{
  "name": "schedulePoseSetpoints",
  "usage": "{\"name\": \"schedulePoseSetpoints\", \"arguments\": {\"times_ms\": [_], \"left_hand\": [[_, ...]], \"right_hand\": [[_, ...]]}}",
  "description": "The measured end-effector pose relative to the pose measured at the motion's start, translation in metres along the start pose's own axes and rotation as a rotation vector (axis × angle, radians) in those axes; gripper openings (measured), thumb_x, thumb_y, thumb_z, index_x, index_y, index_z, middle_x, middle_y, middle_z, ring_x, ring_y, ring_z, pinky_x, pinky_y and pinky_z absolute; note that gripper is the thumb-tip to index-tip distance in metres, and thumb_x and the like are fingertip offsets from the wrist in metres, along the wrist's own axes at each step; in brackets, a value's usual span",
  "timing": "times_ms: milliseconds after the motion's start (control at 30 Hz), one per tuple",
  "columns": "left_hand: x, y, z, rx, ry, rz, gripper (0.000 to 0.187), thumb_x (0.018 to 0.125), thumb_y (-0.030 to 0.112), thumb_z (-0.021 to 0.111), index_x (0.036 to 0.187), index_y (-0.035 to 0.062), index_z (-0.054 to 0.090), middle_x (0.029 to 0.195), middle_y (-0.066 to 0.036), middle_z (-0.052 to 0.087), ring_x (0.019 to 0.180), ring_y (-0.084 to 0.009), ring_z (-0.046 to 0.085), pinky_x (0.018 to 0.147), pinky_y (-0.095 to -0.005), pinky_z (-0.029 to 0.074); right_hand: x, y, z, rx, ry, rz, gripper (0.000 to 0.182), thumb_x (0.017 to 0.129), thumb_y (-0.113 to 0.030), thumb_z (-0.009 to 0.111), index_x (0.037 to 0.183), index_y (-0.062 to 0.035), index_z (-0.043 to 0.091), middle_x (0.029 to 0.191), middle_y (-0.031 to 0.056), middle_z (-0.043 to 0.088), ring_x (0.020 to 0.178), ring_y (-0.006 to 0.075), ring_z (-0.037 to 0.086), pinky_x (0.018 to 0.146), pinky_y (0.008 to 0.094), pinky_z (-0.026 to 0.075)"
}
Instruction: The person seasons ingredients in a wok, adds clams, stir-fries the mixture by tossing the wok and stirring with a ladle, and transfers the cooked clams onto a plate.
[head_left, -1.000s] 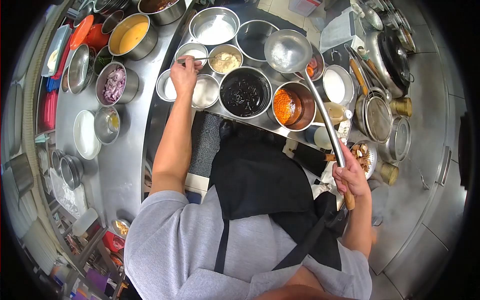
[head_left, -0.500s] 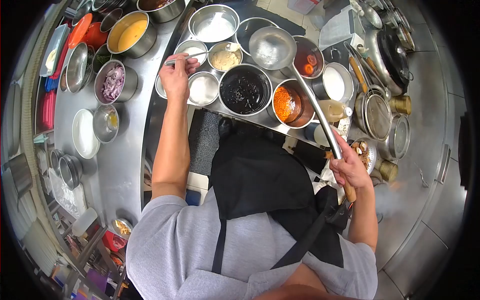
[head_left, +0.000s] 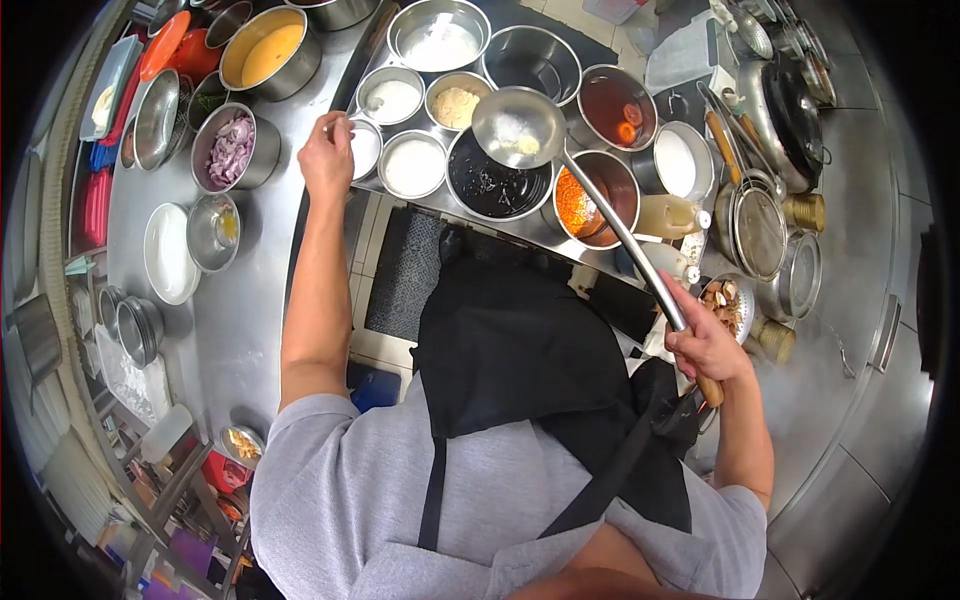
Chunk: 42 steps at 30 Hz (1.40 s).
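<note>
My right hand (head_left: 708,345) grips the wooden-ended handle of a long steel ladle (head_left: 640,255). The ladle's bowl hangs over the pot of dark liquid (head_left: 490,185) and holds white powder with a pale yellow lump. My left hand (head_left: 327,158) is closed at the left edge of a small bowl of white powder (head_left: 364,150); what its fingers hold is hidden. Close by are another bowl of white powder (head_left: 413,165), a bowl of white granules (head_left: 390,98) and a bowl of yellowish powder (head_left: 457,103).
A pot of orange bits (head_left: 590,205), a pot of reddish liquid (head_left: 617,110) and bottles (head_left: 672,216) stand right of the ladle. Strainers (head_left: 757,232) lie further right. On the left counter are chopped onions (head_left: 231,150) and yellow liquid (head_left: 270,58) in pots.
My left hand has moved down and left from above the bowls, and the spoon it held no longer shows. The ladle has shifted left and down; a yellowish lump now lies in it.
</note>
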<state>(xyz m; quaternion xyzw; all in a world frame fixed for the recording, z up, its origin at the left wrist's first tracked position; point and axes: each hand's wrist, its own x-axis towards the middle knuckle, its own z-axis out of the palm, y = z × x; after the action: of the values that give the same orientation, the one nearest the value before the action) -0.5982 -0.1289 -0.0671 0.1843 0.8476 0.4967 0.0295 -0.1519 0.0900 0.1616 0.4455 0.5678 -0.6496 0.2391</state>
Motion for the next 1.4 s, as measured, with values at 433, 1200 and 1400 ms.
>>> {"name": "schedulePoseSetpoints", "arguments": {"times_ms": [433,1200,1400], "left_hand": [[-0.032,-0.005,-0.041,-0.14,-0.219,-0.393,0.065,0.098,0.028,0.057,0.149,0.0054,0.023,0.085,-0.013,0.07,0.057,-0.0121,0.061,0.053,-0.0239,0.046],[-0.171,0.03,-0.089,-0.379,-0.399,-0.418,0.051,0.097,0.02,0.054,0.144,0.0105,0.036,0.084,-0.009,0.068,0.056,-0.0108,0.059,0.051,-0.0233,0.044],[-0.209,0.091,-0.073,-0.37,-0.59,-0.256,0.053,0.098,0.023,0.056,0.144,0.0092,0.035,0.088,-0.011,0.065,0.058,-0.0117,0.059,0.052,-0.0227,0.045]], "right_hand": [[0.009,0.007,0.029,-0.636,0.122,0.041,0.087,0.084,-0.001,0.055,0.155,-0.031,0.015,0.071,0.0201,0.059,0.063,0.0343,0.059,0.067,0.0425,0.047],[-0.054,0.116,0.054,0.416,-0.047,-0.387,0.083,0.09,-0.011,0.055,0.156,-0.0269,0.008,0.062,0.0028,0.044,0.04,0.0094,0.04,0.035,0.0255,0.037],[0.005,0.155,0.061,0.802,-0.363,-0.478,0.071,0.098,-0.009,0.049,0.155,-0.0281,0.011,0.075,0.0029,0.045,0.047,0.0082,0.041,0.041,0.0248,0.039]]}}
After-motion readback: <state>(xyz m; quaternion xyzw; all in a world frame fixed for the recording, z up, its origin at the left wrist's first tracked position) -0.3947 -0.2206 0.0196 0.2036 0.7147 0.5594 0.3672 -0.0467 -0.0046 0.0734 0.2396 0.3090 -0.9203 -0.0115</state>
